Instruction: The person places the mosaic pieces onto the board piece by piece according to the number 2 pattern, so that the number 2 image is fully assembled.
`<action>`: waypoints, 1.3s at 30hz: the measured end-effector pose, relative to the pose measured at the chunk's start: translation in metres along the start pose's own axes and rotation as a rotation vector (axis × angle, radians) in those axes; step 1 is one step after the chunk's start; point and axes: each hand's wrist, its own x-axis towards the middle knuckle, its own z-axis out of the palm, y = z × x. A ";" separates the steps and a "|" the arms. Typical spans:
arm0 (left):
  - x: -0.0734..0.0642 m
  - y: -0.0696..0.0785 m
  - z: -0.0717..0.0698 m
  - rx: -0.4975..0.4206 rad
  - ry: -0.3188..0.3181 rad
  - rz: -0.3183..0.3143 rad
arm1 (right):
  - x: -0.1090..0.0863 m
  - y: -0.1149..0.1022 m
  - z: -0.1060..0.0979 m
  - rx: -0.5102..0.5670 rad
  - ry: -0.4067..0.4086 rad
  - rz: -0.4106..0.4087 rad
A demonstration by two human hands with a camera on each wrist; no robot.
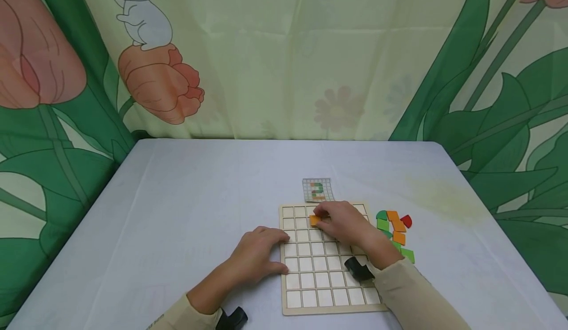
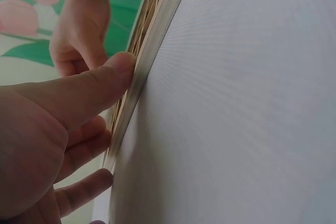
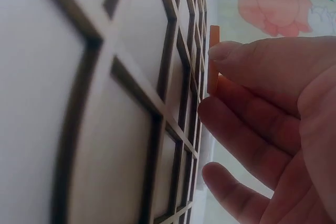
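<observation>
A wooden grid board [image 1: 303,311] with white square cells lies on the table. Between thumb and fingers, my right hand [image 1: 346,223] pinches an orange square tile [image 1: 314,220] over the board's upper rows. The right wrist view has this orange tile [image 3: 214,59] edge-on, close over the grid [image 3: 107,51]. My left hand [image 1: 257,254] touches the board's left edge, its thumb and fingers spread along it. Seen from the left wrist, the thumb [image 2: 113,77] rests against the board's wooden rim [image 2: 137,82].
Right of the board lie loose tiles: several orange squares [image 1: 399,238], green pieces [image 1: 407,255] and a red rounded piece [image 1: 406,221]. Behind the board is a small card [image 1: 317,190] printed with a coloured grid pattern. A white cloth covers the table [image 1: 199,197]; a printed curtain [image 1: 275,63] hangs behind.
</observation>
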 end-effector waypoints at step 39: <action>0.000 -0.002 0.001 -0.010 0.019 0.030 | 0.002 -0.001 0.007 -0.009 -0.004 -0.020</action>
